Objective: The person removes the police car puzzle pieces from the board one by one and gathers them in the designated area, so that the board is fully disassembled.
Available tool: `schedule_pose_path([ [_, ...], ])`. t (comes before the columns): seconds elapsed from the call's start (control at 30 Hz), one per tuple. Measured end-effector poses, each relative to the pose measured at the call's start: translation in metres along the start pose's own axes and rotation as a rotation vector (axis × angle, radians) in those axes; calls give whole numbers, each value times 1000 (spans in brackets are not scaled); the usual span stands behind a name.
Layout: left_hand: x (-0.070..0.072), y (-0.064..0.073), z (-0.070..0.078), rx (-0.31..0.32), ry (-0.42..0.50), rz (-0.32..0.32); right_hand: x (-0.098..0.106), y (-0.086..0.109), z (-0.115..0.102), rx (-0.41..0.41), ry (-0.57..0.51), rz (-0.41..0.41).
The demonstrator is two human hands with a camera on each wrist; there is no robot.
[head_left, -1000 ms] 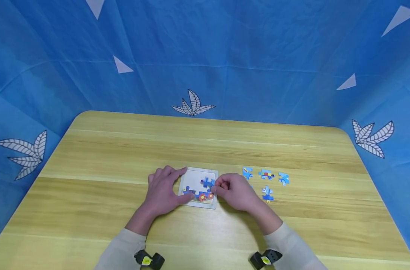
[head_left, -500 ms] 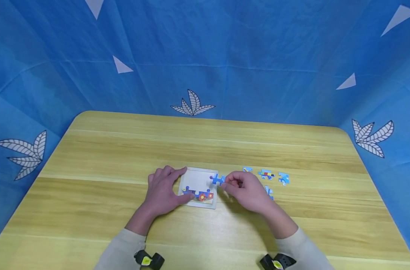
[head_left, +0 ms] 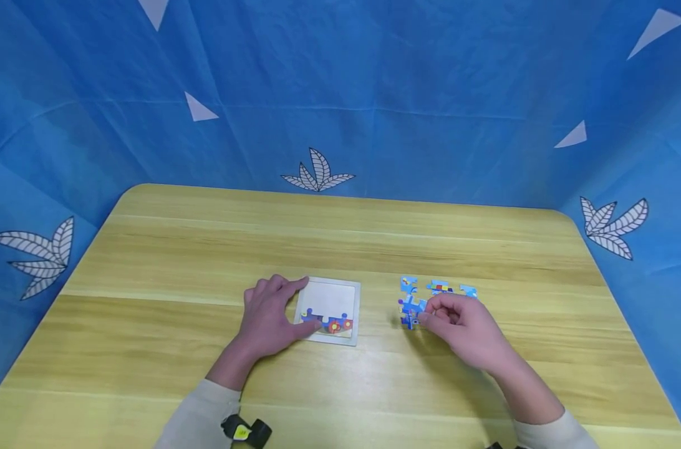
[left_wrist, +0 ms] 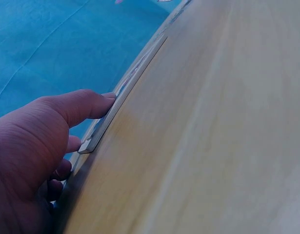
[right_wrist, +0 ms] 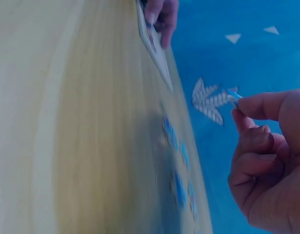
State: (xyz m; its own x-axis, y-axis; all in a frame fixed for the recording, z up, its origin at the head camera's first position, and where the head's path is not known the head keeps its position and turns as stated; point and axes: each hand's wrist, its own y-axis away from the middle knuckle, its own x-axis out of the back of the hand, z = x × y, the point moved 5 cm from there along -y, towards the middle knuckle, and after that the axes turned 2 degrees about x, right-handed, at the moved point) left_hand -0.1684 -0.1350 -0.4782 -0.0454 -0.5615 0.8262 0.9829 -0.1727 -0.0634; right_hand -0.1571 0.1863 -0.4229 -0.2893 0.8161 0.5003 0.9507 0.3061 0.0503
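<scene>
A light-coloured square puzzle tray (head_left: 347, 299) lies on the table, with joined pieces along its near side showing red wheels. My left hand (head_left: 270, 318) rests on the tray's left side, thumb over the joined pieces and index fingertip at the far left corner. In the left wrist view the thumb (left_wrist: 89, 107) lies across the tray's edge. My right hand (head_left: 464, 327) pinches a blue jigsaw piece (right_wrist: 233, 96) between thumb and index finger, raised above the table to the right of the tray. In the head view the held piece overlaps others lying beneath it.
Several loose blue jigsaw pieces lie right of the tray, among them one at the far left (head_left: 408, 284), one with red and yellow (head_left: 440, 287) and one partly behind my right hand (head_left: 468, 290). A blue cloth (head_left: 340, 93) hangs behind the wooden table (head_left: 206, 249).
My right hand has lifted the blue jigsaw piece off the tray and carried it right, over the loose pieces. My left hand has stayed on the tray.
</scene>
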Motion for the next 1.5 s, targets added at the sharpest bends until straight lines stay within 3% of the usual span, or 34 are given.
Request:
schedule_pose_path([
  [0.43,0,2,0,5,10,-3,46,33,49,-73,161,87],
  [0.57,1,2,-2,11,6,1,54,37,62,-109,185,63],
  [0.7,1,3,-3,12,5,4,58,37,71,-138,166,-15],
  [0.93,1,2,-1,6,9,7,64,36,81,-178,181,-88],
  [1.5,1,1,1,-6,8,16,70,36,87,-166,269,22],
])
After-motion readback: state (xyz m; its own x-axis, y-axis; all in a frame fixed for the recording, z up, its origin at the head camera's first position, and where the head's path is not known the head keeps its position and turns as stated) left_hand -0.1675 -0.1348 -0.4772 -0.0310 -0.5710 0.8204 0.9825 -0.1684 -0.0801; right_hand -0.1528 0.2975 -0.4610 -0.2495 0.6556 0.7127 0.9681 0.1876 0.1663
